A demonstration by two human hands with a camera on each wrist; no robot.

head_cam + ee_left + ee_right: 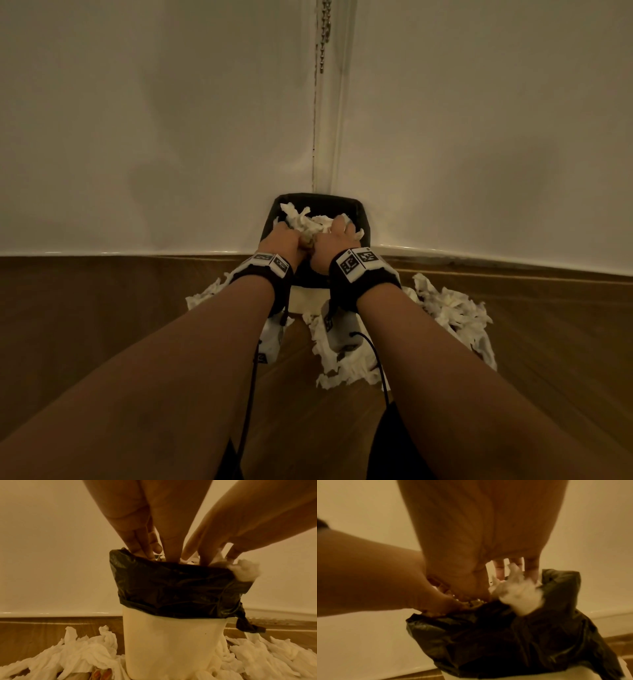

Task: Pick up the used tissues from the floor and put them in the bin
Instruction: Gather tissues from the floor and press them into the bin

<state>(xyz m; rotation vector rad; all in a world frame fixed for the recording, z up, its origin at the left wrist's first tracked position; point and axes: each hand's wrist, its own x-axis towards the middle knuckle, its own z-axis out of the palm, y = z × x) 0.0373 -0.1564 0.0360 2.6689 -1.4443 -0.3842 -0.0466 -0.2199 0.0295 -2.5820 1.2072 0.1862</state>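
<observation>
Both hands are pressed down into a white bin (pixel 173 642) lined with a black bag (pixel 171 588), standing in a wall corner. The left hand (pixel 279 240) and right hand (pixel 330 245) are seen with fingers straight on tissues (pixel 310 222) inside. More tissues (pixel 452 315) are scattered on the wooden floor (pixel 102 301) around the bin.

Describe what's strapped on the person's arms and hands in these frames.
Both forearms are bare, no sleeves or gloves. Each wrist carries a black band topped with white blocks bearing black square fiducial markers. A pale camera housing hangs under the right wrist, with a thin black cable trailing back; the left wrist has a similar cable.
</observation>
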